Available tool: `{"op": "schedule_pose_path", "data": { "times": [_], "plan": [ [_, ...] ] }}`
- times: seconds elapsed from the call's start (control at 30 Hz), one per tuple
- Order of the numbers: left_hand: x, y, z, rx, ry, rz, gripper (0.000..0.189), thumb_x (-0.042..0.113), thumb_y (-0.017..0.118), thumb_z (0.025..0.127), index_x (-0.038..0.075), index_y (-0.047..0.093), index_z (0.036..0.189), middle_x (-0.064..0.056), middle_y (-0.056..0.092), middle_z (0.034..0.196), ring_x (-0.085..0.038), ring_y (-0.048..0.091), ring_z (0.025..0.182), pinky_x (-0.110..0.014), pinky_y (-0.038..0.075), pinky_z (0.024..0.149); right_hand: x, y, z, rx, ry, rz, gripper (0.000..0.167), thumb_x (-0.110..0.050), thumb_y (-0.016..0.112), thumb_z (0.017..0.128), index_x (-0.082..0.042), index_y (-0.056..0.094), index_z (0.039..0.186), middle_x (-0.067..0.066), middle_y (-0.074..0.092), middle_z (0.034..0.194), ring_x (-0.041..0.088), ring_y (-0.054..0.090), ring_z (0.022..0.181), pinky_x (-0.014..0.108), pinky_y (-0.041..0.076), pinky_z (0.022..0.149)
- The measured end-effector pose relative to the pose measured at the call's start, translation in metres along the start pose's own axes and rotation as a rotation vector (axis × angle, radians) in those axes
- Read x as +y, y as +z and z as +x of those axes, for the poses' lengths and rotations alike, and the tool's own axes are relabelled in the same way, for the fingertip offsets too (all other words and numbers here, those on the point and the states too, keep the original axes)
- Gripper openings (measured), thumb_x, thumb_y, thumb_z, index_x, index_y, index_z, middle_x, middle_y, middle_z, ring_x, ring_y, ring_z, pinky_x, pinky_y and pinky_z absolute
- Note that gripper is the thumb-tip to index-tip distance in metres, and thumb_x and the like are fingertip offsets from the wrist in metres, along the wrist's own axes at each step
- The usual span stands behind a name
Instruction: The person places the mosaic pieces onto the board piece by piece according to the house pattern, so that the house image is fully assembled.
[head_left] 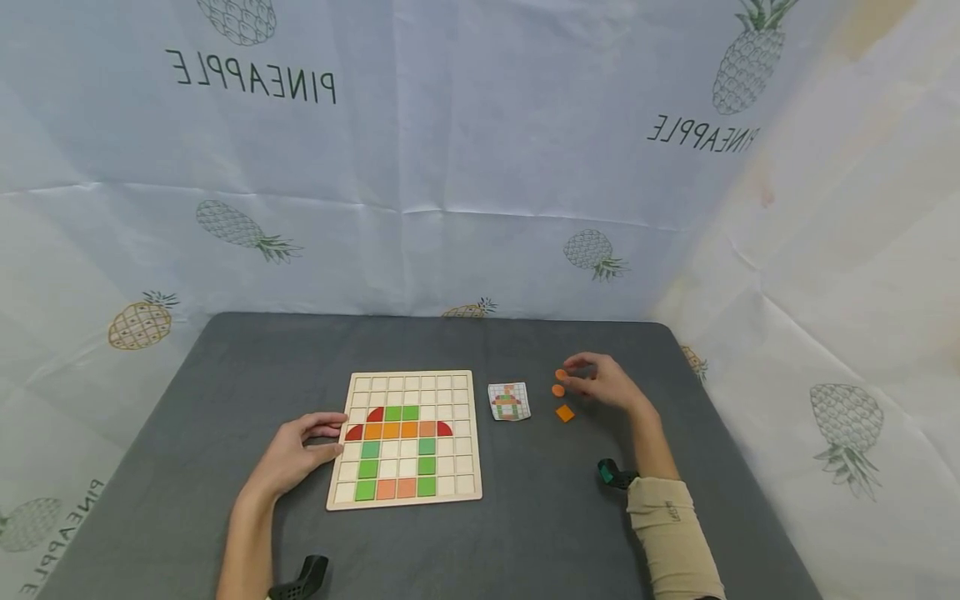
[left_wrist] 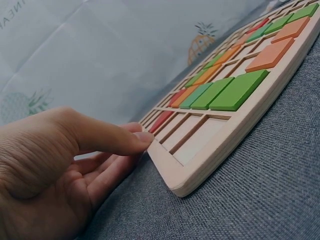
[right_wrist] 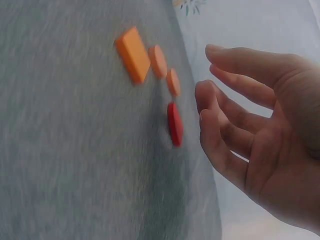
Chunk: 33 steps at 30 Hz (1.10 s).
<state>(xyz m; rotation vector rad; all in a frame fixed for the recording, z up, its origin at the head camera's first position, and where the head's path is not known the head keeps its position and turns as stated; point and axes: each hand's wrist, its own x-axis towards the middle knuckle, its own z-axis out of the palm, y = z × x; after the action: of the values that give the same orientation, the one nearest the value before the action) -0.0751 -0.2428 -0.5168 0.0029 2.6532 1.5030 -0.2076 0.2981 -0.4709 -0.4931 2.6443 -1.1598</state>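
Note:
A square wooden grid board [head_left: 406, 507] lies on the table, with green, orange, salmon and red pieces [head_left: 408, 429] in its cells. At its left edge, the thumb and fingers of my left hand [head_left: 288, 454] touch the rim; the left wrist view shows the thumb tip on the frame [left_wrist: 182, 182]. My right hand [head_left: 606, 383] hovers over loose pieces, its fingers loosely bent and apart, with nothing between them. Nearest those fingers in the right wrist view is a red piece [right_wrist: 175, 125]. Two orange discs [right_wrist: 158, 61] and an orange square [right_wrist: 133, 55] lie just beyond it.
A small pattern card [head_left: 509, 402] lies between the board and the loose pieces. Dark grey cloth covers the table [head_left: 525, 533]. A curtain [head_left: 480, 167] printed with pineapples hangs behind the far edge and at both sides.

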Motion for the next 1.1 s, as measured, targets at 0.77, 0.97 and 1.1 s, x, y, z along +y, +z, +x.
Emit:
{"op": "schedule_pose_path", "data": {
  "times": [0.77,0.97,1.1],
  "plan": [
    [0.001,0.001,0.0,-0.017,-0.004,-0.057,0.053,0.001,0.079,0.094,-0.003,0.064,0.145,-0.024,0.068,0.137,-0.019,0.069,0.112,-0.018,0.061,0.086,0.033,-0.009,-0.011,0.024,0.116,-0.072,0.033,-0.012,0.082,0.097,-0.004,0.076,0.129,0.025,0.07,0.131,0.014,0.06,0.059,0.03,0.057,0.061],
    [0.002,0.0,-0.001,-0.012,-0.003,-0.05,0.054,0.001,0.079,0.093,-0.003,0.064,0.145,-0.024,0.068,0.137,-0.018,0.069,0.112,-0.018,0.061,0.086,0.038,-0.01,-0.011,0.035,0.126,-0.072,0.034,-0.014,0.082,0.097,-0.002,0.077,0.128,0.023,0.071,0.123,0.013,0.061,0.061,0.029,0.058,0.061],
    [0.003,0.0,-0.001,-0.01,-0.012,-0.043,0.053,0.001,0.079,0.094,-0.003,0.064,0.145,-0.024,0.068,0.136,-0.018,0.069,0.111,-0.017,0.06,0.086,0.039,-0.01,-0.01,0.042,0.132,-0.071,0.034,-0.016,0.082,0.097,-0.001,0.076,0.127,0.021,0.071,0.117,0.014,0.065,0.066,0.03,0.059,0.061]
  ]
}}
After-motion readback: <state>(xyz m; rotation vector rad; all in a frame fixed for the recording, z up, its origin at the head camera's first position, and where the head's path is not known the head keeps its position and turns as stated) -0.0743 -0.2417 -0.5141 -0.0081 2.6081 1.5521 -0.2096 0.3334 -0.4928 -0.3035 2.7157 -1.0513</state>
